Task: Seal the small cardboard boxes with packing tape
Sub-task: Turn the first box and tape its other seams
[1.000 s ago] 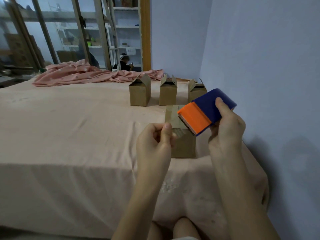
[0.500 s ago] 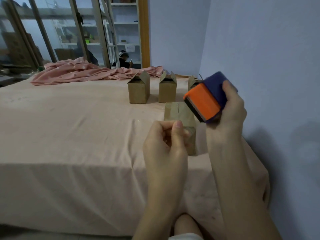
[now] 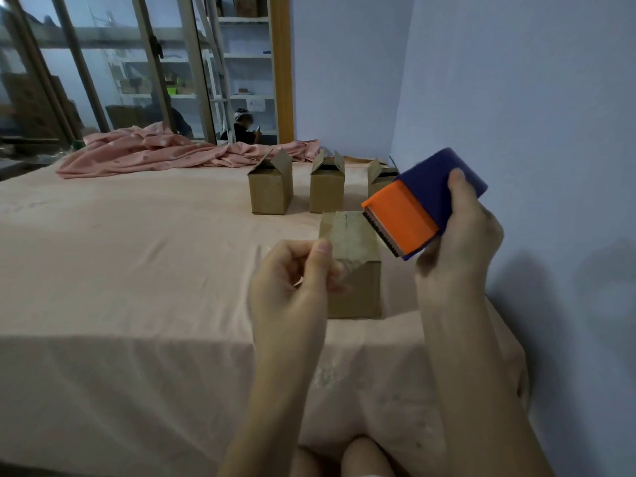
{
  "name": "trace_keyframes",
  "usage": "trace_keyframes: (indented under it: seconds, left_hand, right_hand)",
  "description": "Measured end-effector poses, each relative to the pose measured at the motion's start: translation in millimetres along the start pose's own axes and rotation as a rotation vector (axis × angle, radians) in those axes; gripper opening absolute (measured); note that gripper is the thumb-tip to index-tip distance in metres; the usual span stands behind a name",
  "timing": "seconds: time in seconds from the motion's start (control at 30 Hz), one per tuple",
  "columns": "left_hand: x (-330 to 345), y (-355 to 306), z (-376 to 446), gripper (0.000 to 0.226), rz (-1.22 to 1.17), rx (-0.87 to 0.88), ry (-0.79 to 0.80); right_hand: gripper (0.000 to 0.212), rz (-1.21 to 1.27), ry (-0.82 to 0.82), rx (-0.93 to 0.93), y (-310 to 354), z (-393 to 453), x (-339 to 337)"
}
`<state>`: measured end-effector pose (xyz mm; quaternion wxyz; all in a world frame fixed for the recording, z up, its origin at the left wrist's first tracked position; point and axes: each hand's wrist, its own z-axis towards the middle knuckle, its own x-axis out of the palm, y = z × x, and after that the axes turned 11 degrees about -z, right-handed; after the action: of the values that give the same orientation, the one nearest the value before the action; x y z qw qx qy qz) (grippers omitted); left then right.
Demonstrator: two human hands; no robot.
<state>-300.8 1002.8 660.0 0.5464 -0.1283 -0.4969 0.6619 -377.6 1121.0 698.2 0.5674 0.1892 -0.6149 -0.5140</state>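
A small cardboard box (image 3: 354,256) with closed flaps and clear tape over its top stands near the front edge of the pink-covered table (image 3: 137,270). My right hand (image 3: 457,242) holds a blue and orange tape dispenser (image 3: 416,204) just above and right of that box, serrated edge pointing down-left. My left hand (image 3: 292,280) hovers in front of the box with thumb and fingers pinched together; a bit of clear tape seems to be between them, blurred. Three more boxes stand behind with flaps up: left (image 3: 270,187), middle (image 3: 327,187), right (image 3: 378,182), partly hidden by the dispenser.
A crumpled pink cloth (image 3: 165,153) lies along the table's far edge. A blue wall (image 3: 516,115) closes the right side. Behind the table are glass panels and shelving (image 3: 237,63), with a seated person (image 3: 242,127) beyond. My knees (image 3: 344,456) show below the table edge.
My right hand with the dispenser rose and tilted, then came back down closer to the box. My left hand stayed pinched in front of the box, shifting slightly.
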Motion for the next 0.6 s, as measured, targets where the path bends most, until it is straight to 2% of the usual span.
trace_keyframes:
  seconds: [0.07, 0.13, 0.27, 0.37, 0.47, 0.6]
  left_hand:
    - [2.3, 6.1, 8.5, 0.017, -0.022, -0.091, 0.015]
    - [5.8, 10.6, 7.8, 0.017, 0.028, -0.08, 0.027]
    - [7.7, 11.1, -11.9, 0.018, 0.114, 0.1, 0.058]
    - [4.3, 8.4, -24.1, 0.015, 0.157, 0.22, 0.077]
    - [-4.4, 3.7, -21.5, 0.016, 0.149, 0.219, 0.051]
    - [-17.4, 9.3, 13.5, 0.016, 0.028, -0.014, 0.014]
  right_hand:
    - [0.018, -0.023, -0.031, -0.134, -0.4, -1.6, -1.0]
    - [0.025, -0.046, -0.07, -0.15, -2.5, 0.3, 2.4]
    - [0.008, 0.068, -0.045, 0.18, -6.9, 13.3, 14.2]
    - [0.012, 0.087, 0.053, 0.277, -10.2, 16.9, 17.4]
    - [0.011, 0.059, 0.085, 0.23, -3.8, 19.4, 15.0]
    - [0.01, -0.076, 0.003, -0.031, -1.3, 15.4, 4.8]
